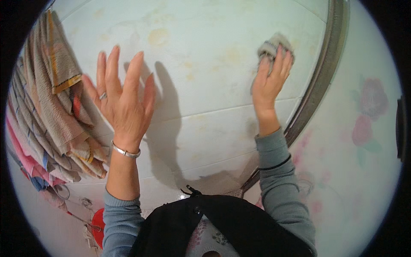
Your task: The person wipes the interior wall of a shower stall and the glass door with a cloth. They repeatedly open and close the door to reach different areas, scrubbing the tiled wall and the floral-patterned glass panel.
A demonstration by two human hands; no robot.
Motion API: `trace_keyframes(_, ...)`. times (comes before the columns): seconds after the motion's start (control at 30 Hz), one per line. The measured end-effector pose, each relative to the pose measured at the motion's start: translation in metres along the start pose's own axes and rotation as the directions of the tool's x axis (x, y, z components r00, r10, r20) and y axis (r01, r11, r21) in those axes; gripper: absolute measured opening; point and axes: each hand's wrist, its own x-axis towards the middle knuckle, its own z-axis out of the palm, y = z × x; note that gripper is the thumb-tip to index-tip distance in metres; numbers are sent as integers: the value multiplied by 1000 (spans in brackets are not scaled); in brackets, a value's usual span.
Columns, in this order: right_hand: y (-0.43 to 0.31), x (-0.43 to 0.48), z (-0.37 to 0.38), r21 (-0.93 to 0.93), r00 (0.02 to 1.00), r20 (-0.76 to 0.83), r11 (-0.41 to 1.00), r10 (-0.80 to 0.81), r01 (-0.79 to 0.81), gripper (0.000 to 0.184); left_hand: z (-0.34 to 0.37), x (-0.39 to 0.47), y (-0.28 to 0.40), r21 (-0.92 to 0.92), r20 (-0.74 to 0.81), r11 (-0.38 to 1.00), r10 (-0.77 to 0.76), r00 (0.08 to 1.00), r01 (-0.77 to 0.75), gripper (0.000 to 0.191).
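My right hand (272, 75) presses a crumpled grey cloth (276, 45) against the white tiled wall (205, 86), near the upper right. Dark stripes run across part of the cloth. On the left, my left hand (123, 96) is raised in front of the wall with its fingers spread and nothing in it. It wears a ring, and a silver bracelet (126, 152) circles the wrist. Whether its fingertips touch the tiles I cannot tell. Faint yellowish patches mark the wall between my hands.
Several towels (48, 96) hang at the left, close to my left hand. A dark frame strip (324, 70) edges the tiles on the right, beside a flower-patterned surface (374, 99). Low at the left is a red container (98, 226).
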Motion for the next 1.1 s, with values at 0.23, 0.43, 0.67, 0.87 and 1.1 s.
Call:
trace_keyframes(0.23,-90,-159,13,212,774,468,904,-427,371,40,-35,-36,-56,380,-18,912,-163,986,157,46)
trace_keyframes(0.43,-119,-194,6,463,506,536,737,-676,493,43,-53,-38,-79,442,38,868,-269,962,225,51)
trace_keyframes(0.67,-202,31,62,188,871,138,876,-472,445,46,-69,-29,-103,351,-50,895,-278,959,277,47)
trace_keyframes(0.87,-243,-82,79,630,589,294,616,-753,473,35,-76,-33,-116,236,-103,926,-277,955,294,50)
trace_keyframes(1.1,-200,-202,54,741,275,445,523,-852,422,40,-78,-44,-123,262,-94,926,-255,962,271,53)
